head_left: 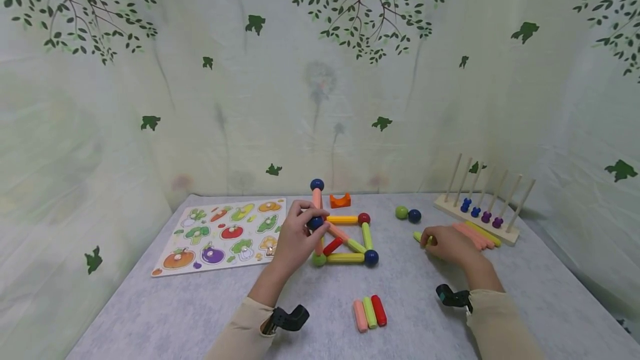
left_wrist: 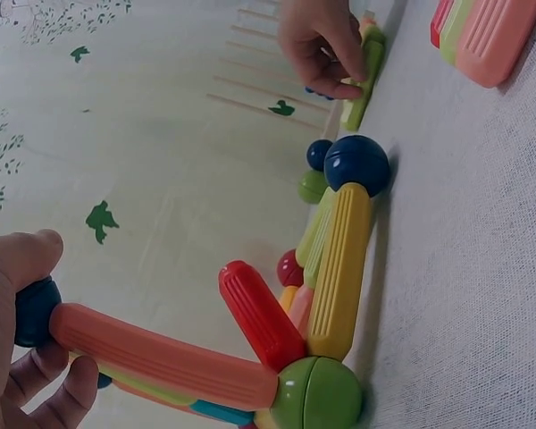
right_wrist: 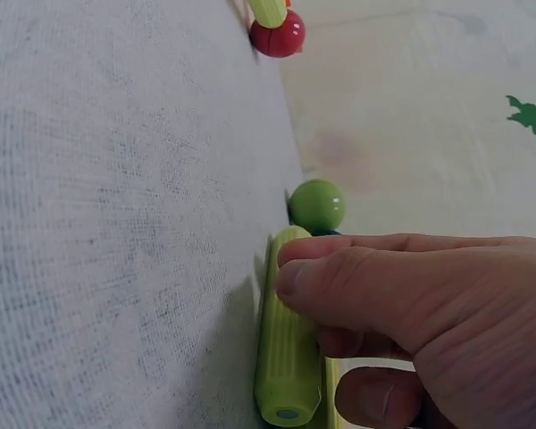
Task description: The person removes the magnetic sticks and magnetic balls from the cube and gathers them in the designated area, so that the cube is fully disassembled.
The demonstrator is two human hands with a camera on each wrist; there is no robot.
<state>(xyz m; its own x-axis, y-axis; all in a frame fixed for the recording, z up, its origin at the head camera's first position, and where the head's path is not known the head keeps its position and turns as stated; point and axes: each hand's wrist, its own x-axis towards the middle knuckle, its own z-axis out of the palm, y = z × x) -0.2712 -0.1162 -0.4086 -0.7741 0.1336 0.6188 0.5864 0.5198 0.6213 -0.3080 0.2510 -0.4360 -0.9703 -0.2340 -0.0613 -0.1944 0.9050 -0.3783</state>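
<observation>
My left hand (head_left: 295,235) grips a blue ball (head_left: 315,223) between thumb and fingers. In the left wrist view a pink stick (left_wrist: 161,356) runs from that ball to a green ball (left_wrist: 317,395) at the base. A red stick (left_wrist: 257,313) and a yellow stick (left_wrist: 341,268) also meet the green ball. The frame of sticks and balls stands on the table, with another blue ball (head_left: 317,184) at its top. To the right, my right hand (head_left: 452,246) pinches a light green stick (right_wrist: 290,357) low over the table; whether it touches the cloth I cannot tell.
A vegetable picture board (head_left: 232,232) lies left. Loose green (head_left: 401,212) and blue balls (head_left: 414,216) sit behind my right hand, near a peg stand (head_left: 480,220) and pink sticks (head_left: 472,235). Three short sticks (head_left: 369,313) lie in front; an orange arched piece (head_left: 340,200) sits behind.
</observation>
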